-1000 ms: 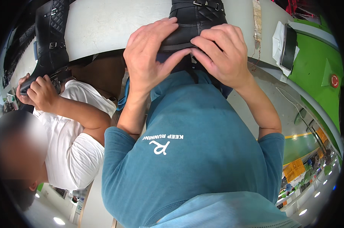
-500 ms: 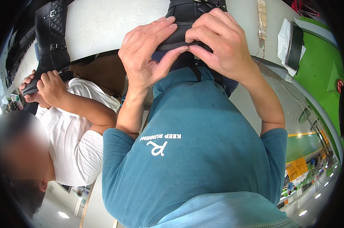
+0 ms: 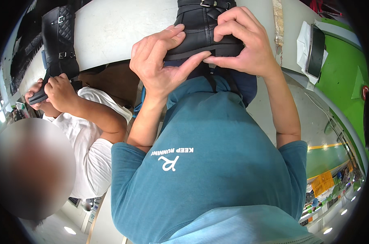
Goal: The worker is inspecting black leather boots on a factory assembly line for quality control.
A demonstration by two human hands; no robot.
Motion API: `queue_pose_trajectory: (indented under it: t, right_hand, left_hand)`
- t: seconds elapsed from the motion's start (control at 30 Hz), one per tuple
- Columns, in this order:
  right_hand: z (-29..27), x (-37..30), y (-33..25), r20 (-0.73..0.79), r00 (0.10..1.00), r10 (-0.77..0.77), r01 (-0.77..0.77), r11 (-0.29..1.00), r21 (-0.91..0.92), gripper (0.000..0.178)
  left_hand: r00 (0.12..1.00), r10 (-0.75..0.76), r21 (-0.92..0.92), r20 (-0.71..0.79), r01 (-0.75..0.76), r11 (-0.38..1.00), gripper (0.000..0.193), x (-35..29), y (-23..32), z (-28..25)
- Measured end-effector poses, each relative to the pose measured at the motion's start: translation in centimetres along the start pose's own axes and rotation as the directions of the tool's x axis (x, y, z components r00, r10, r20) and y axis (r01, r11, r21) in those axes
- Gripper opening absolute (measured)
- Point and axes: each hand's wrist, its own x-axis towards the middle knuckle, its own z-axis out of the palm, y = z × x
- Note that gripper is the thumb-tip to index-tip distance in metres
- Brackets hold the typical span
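A black boot (image 3: 194, 35) with a buckled strap lies at the top middle, on the near edge of the white table. Its sole edge faces me, with the block heel to the right. My left hand (image 3: 160, 61) grips the front part, fingers on the upper and thumb stretched along under the sole. On the heel end, my right hand (image 3: 251, 46) curls its fingers over the upper, and its thumb reaches under the heel. Both thumb tips nearly meet beneath the sole. The underside of the boot is hidden from view.
On the left, a co-worker in a white shirt (image 3: 88, 158) handles another black boot (image 3: 59, 44) with quilting and buckles. A taped strip (image 3: 278, 22) lies on the white table (image 3: 111, 28). To the right are a dark flat device (image 3: 316, 51) and a green surface (image 3: 341, 77).
The boot in my hands has shifted slightly left and shows more of its side and heel. My right fingers have spread wider around the heel. The co-worker's boot has moved a little right.
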Motion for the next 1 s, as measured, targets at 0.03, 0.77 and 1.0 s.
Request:
queue_pose_trajectory:
  t: [0.03,0.77,1.0]
  right_hand:
    - [0.2,-0.1,0.1,-0.028,1.0,-0.001,0.001,1.0,0.013,0.052]
    - [2.9,-0.1,-3.3,0.02,0.662,0.75,-0.266,0.21,0.941,0.054]
    - [2.9,1.8,-11.1,-0.309,0.786,0.536,-0.063,0.566,0.822,0.053]
  left_hand:
    - [1.0,0.01,0.005,-0.012,-0.01,1.0,0.054,0.1,0.1,-0.1]
    - [0.995,-0.05,0.02,-0.088,0.052,0.998,0.057,-4.5,3.9,-3.7]
    - [0.988,-0.142,-0.442,-0.064,0.099,0.891,0.11,-2.5,6.1,-4.2]
